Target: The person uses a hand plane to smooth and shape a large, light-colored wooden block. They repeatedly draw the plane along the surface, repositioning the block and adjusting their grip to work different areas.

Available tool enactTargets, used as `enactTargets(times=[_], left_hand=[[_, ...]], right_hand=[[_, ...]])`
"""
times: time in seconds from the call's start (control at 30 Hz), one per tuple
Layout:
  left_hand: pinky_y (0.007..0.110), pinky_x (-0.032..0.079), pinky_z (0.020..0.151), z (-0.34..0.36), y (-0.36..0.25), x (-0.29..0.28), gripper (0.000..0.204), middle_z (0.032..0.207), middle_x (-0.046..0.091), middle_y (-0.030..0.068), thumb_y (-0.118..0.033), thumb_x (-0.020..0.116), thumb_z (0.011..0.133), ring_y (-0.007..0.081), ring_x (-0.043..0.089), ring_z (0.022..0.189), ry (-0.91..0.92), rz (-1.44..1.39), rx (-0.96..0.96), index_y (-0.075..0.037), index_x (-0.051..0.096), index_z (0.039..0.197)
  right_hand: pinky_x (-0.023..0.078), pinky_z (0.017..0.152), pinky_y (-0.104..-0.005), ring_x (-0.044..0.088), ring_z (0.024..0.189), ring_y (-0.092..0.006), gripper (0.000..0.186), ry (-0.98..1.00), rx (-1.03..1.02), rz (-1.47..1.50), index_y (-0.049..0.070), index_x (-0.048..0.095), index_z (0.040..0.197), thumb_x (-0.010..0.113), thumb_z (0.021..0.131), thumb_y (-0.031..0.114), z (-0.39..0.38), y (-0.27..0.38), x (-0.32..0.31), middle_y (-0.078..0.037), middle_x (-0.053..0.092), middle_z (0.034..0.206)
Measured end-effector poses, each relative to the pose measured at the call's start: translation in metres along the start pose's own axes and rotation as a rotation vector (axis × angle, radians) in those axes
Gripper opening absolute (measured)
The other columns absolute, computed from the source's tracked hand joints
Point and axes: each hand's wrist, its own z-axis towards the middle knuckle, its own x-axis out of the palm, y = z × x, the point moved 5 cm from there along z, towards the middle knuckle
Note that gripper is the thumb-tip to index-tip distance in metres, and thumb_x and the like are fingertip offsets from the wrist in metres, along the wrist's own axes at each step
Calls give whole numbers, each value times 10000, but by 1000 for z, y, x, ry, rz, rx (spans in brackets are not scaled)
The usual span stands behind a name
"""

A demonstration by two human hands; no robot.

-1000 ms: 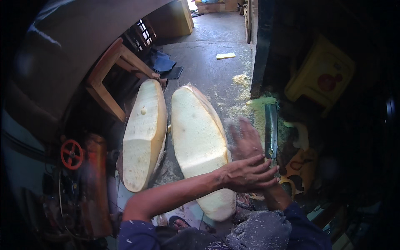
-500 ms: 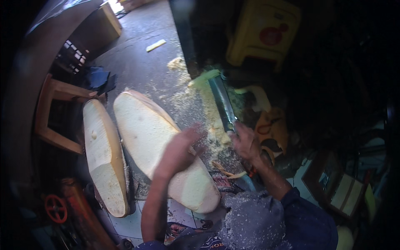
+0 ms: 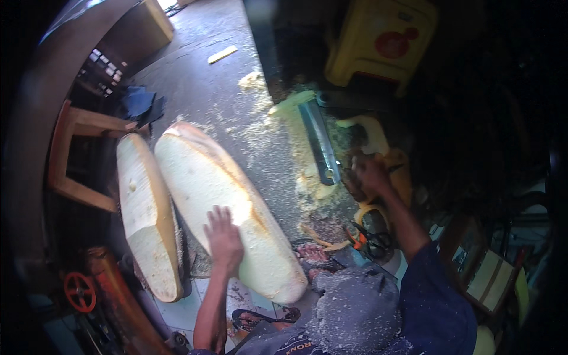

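Left hand [image 3: 225,245] has settled, fingers apart, on the wider sole-shaped foam [image 3: 204,168], likely steadying it; right hand [image 3: 373,173], right of it, grip unclear

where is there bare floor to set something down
Bare floor shows between the blue cloth and the pale strip, beyond the large foam block. Crowded: around the right hand, where the metal bar, crumbs and curved pale piece lie close.
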Motion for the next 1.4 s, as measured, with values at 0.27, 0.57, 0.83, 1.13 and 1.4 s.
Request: enactTargets(times=[0.27, 0.57, 0.83, 1.13, 1.4], left_hand=[[588, 266, 1285, -42, -31, -12, 528, 1530, 568, 196, -314, 696, 977, 363, 429, 1525, -318, -103, 129, -72, 614, 1439], [491, 442, 1149, -76, 104, 80, 874, 1567, 502, 256, -687, 425, 1072, 357, 541, 1391, -212, -1509, -968, -3, 356, 1612], [366, 411, 1164, -82, 96, 61, 850, 1522, 539, 226, -617, 420, 1108, 283, 539, 1374, -220, -1040, -791, 89, 363, 1577], [411, 357, 1216, -157, 84, 73, 749, 1549, 512, 238, -505, 457, 1129, 302, 494, 1431, -143, -1610, -983, 86, 374, 1580], [654, 159, 1284, -92, -83, 28, 824, 1689, 330, 264, -513, 616, 990, 490, 296, 1558, -112, 72, -54, -28, 387, 1616]], right_hand=[[535, 1040, -516, 676, 1195, -455, 522, -467, -152, -368, 101, 596, 1471, 529, 1072, 430, 241, -36, -5, -279, 690, 1310], [530, 1006, -488, 676, 1154, -406, 516, -424, -39, -430, 86, 583, 1479, 503, 1089, 414, 268, -43, -18, -237, 693, 1288], [531, 955, -456, 671, 1108, -360, 506, -362, -21, -415, 76, 577, 1482, 497, 1093, 391, 211, -15, -33, -209, 686, 1261], [532, 897, -420, 665, 1058, -309, 495, -329, -28, -407, 65, 570, 1484, 489, 1098, 364, 193, -2, -33, -177, 678, 1231], [532, 846, -388, 659, 1012, -264, 486, -322, -46, -404, 55, 564, 1487, 483, 1102, 340, 205, 2, -20, -149, 671, 1204]])
